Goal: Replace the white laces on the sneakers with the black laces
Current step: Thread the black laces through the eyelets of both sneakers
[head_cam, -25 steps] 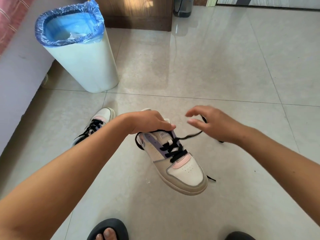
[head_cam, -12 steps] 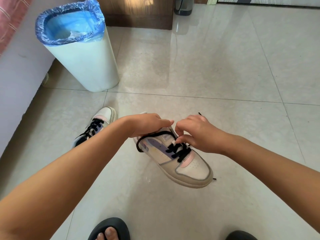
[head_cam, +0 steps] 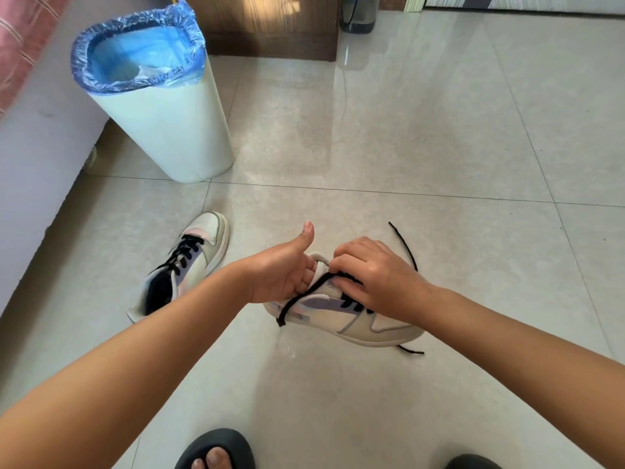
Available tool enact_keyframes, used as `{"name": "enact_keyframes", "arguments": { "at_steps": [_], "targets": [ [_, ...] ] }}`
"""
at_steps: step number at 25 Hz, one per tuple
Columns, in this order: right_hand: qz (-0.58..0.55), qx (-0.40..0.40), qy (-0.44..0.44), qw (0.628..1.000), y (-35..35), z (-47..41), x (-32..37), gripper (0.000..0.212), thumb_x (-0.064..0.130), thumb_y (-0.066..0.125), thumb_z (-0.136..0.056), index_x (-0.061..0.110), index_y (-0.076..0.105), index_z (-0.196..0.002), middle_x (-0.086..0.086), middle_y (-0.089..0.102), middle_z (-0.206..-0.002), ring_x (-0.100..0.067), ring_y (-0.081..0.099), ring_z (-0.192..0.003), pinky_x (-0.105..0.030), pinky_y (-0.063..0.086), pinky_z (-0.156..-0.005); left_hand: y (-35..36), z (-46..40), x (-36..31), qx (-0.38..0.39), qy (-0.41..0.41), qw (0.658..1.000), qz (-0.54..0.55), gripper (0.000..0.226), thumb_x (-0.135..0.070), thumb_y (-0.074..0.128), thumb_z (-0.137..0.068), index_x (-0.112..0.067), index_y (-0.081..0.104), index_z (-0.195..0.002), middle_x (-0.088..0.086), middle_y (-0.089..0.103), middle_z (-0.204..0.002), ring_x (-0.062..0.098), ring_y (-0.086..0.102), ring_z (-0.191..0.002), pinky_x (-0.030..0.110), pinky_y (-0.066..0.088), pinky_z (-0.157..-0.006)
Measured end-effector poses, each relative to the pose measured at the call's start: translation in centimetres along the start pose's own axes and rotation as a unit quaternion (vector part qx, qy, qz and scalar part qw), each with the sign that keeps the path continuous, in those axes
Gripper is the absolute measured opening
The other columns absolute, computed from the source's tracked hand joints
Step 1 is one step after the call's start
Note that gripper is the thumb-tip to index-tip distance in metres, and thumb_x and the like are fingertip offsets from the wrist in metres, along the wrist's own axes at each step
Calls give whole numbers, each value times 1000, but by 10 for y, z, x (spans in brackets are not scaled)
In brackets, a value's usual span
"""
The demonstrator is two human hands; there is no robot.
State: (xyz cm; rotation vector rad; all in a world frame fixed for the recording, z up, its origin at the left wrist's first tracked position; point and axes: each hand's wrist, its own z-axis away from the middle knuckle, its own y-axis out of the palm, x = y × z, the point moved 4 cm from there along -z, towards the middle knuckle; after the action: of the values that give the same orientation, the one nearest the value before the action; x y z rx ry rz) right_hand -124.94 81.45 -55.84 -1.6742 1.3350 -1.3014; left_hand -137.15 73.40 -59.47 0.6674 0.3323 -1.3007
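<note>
Holding sneaker [head_cam: 351,316] at heel with left hand [head_cam: 284,269], toe rightward; right hand [head_cam: 375,275] nearer, pinching black lace [head_cam: 304,296] at tongue

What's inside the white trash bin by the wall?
The white trash bin holds a blue liner folded over its rim, with something pale and crumpled against the liner's right side. The bottom is out of sight.
</note>
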Motion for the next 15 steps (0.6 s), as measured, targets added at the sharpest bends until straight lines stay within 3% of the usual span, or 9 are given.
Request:
{"name": "enact_keyframes", "arguments": {
  "at_steps": [4,6,9,11,12,13,15],
  "targets": [
    [123,-22,-52,991,7,-1,4,22,9,47,-88,5,66,-77,-8,65,-76,-27,63,-68,-36,52,-62,3,-1,0,-11,-4,999,-40,72,-76,6,-83,-14,41,-67,-2,37,-55,11,34,-51,23,28,-52],
    [109,-40,-28,993,10,-1,6,22,6,45,-85,3,65,-76,-8,62,-67,-26,60,-60,-36,51,-58,5,-2,0,-7,-9,998,-55,74,-77,6,-82,-14,42,-69,0,37,-59,11,34,-53,24,27,-53],
    [24,-38,74,996,17,-1,6,18,5,47,-86,-2,64,-86,-9,58,-58,-28,56,-49,-36,49,-47,10,-3,4,41,-29,998,-28,88,-77,8,-82,-5,57,-87,7,63,-74,15,60,-65,24,47,-62],
    [-94,-16,250,964,20,-1,-11,19,11,46,-95,2,62,-98,-8,67,-70,-25,62,-59,-35,51,-56,14,-3,6,71,-38,997,-20,94,-78,9,-82,-1,60,-100,11,69,-88,21,67,-78,28,55,-71],
    [-195,-23,361,912,21,2,-23,20,13,45,-97,4,62,-95,-5,69,-75,-21,64,-64,-33,52,-61,16,-3,8,77,-43,996,-16,95,-78,9,-81,-1,60,-104,13,70,-94,23,69,-83,29,56,-75],
    [-318,-59,463,825,23,6,-36,21,12,44,-97,3,61,-88,-5,70,-75,-19,65,-64,-29,54,-61,16,-3,9,81,-49,995,-9,97,-78,8,-81,-1,59,-109,15,70,-101,24,69,-89,30,56,-79],
    [-508,-162,584,612,29,17,-56,21,5,43,-95,1,57,-80,-10,69,-67,-19,67,-57,-28,56,-53,14,-3,10,78,-56,995,-9,98,-77,5,-82,-1,58,-116,19,67,-112,27,66,-101,32,53,-89]
  ]
}}
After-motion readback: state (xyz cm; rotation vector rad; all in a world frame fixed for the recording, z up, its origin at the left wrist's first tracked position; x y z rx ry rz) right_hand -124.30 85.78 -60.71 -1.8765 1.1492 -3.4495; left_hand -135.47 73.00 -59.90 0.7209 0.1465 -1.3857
